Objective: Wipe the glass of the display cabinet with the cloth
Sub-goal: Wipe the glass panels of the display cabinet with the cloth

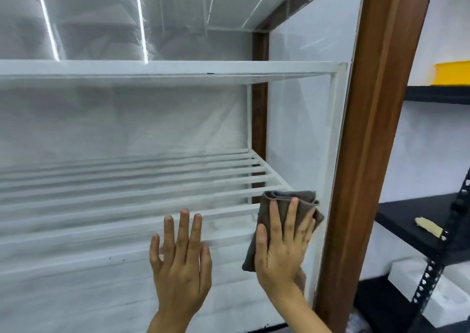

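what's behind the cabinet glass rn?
Behind the glass: white slatted wire shelves, bare where visible, and a white back panel. The grey cloth under the right hand, and the flat left hand, hide part of the lower shelf.

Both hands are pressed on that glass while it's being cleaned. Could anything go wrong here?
Possibly. The bare left hand lies flat on the glass, so it may leave fresh prints on the pane. The right hand presses the grey cloth close to the brown wooden frame, so the strip along that edge could get missed. The cloth is bunched, so it might smear rather than wipe evenly.
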